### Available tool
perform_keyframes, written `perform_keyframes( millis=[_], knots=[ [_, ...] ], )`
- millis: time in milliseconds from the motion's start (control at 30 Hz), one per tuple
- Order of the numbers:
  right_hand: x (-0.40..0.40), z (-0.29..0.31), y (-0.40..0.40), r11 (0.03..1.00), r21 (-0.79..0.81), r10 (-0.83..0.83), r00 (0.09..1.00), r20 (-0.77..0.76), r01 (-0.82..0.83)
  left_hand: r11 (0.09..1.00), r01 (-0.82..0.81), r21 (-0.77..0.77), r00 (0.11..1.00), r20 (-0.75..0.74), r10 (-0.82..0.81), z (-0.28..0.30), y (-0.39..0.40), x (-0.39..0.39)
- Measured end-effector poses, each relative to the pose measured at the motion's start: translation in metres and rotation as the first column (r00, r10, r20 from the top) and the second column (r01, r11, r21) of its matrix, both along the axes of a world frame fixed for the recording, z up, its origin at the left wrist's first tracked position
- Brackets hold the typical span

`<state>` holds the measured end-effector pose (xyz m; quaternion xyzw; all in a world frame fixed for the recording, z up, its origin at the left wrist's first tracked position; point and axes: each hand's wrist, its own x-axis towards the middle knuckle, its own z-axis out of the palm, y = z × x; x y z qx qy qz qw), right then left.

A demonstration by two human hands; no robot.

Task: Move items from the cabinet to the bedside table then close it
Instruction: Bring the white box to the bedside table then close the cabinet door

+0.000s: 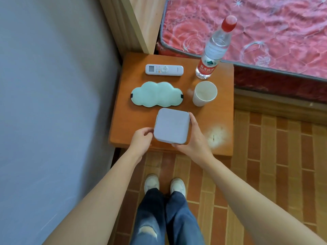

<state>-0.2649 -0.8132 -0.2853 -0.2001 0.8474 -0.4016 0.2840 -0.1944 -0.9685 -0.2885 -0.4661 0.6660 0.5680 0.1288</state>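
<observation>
A pale grey square box (171, 126) is over the front part of the orange wooden bedside table (219, 110). My right hand (193, 137) grips its right side and front corner. My left hand (142, 140) pinches its left edge with curled fingers. Behind the box lie a mint-green cloud-shaped eye mask (156, 94) and a white remote control (164, 70). A white paper cup (203, 93) and a clear water bottle (213, 50) with a red cap stand at the back right. No cabinet door is in view.
A bed with a red floral mattress (265, 32) runs along the right of the table. A grey wall (44, 103) stands to the left, a wooden headboard (141, 20) behind. Brick-patterned floor (274, 165) and my feet lie below.
</observation>
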Motion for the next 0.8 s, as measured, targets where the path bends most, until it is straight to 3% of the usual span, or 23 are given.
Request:
perform_keyframes(
  millis=[300,600,800],
  knots=[
    [-0.005,-0.048,-0.029,0.998,-0.061,-0.014,0.998,0.06,0.017,0.997,-0.002,-0.073,1.0,0.02,0.003,-0.042,-0.019,0.001],
    [-0.015,-0.053,-0.046,0.998,-0.055,-0.009,0.999,0.044,0.011,0.984,-0.059,-0.166,0.998,-0.001,0.06,-0.051,-0.03,0.001],
    [-0.017,-0.054,-0.048,0.999,-0.025,0.021,1.0,0.021,-0.02,0.974,-0.009,-0.225,0.999,0.03,0.016,-0.054,-0.036,0.001]
  ],
)
